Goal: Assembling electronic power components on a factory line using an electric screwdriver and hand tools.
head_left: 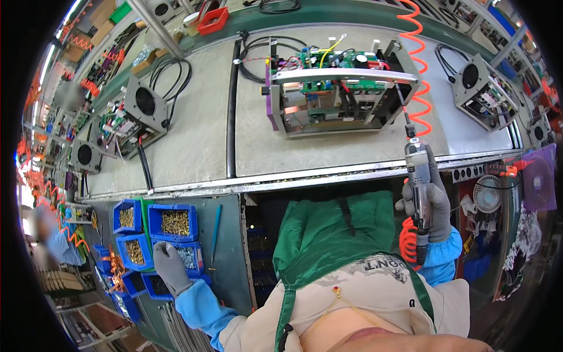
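Observation:
My right hand (pixel 438 202), in a grey glove, is wrapped round a pneumatic screwdriver (pixel 417 170). The driver's long bit points away from me and reaches the right end of an open metal chassis (pixel 340 88) packed with green circuit boards and wires. Whether the tip touches a screw is too small to tell. Over on the left, my gloved left hand (pixel 170 265) hovers at the blue parts bins, beside a bin of silvery screws (pixel 186 256). Its fingers are bent together; anything between them is hidden. Brass-coloured screws fill another bin (pixel 172 223) just beyond.
An orange coiled hose (pixel 419 58) hangs by the chassis. More open units with fans stand left (pixel 138 111) and right (pixel 484 94). A black strip (pixel 232 111) crosses the metal bench. A blue pen-like rod (pixel 216 229) lies beside the bins. A small fan (pixel 487 192) sits at right.

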The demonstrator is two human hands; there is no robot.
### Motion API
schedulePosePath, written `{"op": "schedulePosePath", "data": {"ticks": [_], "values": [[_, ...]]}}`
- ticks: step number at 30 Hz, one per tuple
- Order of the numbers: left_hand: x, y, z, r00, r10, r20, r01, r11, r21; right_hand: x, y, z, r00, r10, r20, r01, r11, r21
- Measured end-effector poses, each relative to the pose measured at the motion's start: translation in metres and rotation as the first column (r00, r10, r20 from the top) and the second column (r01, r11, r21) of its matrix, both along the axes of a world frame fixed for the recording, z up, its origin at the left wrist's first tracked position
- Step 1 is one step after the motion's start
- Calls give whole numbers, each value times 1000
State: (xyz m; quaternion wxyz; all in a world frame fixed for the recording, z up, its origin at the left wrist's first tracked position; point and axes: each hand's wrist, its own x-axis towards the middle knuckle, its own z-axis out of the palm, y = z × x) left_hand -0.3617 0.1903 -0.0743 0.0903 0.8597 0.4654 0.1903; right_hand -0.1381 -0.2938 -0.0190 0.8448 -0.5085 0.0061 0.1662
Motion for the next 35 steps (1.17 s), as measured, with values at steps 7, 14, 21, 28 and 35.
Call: {"op": "schedulePosePath", "data": {"ticks": [7,14,21,28,35], "values": [[212,-113,87,410,-674,614,874,482,-54,5,-2,0,999,6,-40,-6,1000,-15],[424,-235,126,-125,-990,67,986,-116,120,6,-5,9,994,55,-96,-58,998,-29],[481,-266,135,-276,-960,-55,883,-231,-408,7,-8,11,988,46,-146,-51,998,-31],[486,-266,137,-245,-969,26,829,-223,-514,7,-6,9,986,-5,-166,-2,999,-41],[483,-258,137,-276,-960,36,811,-253,-527,7,-8,15,983,57,-173,-67,997,-49]]}}
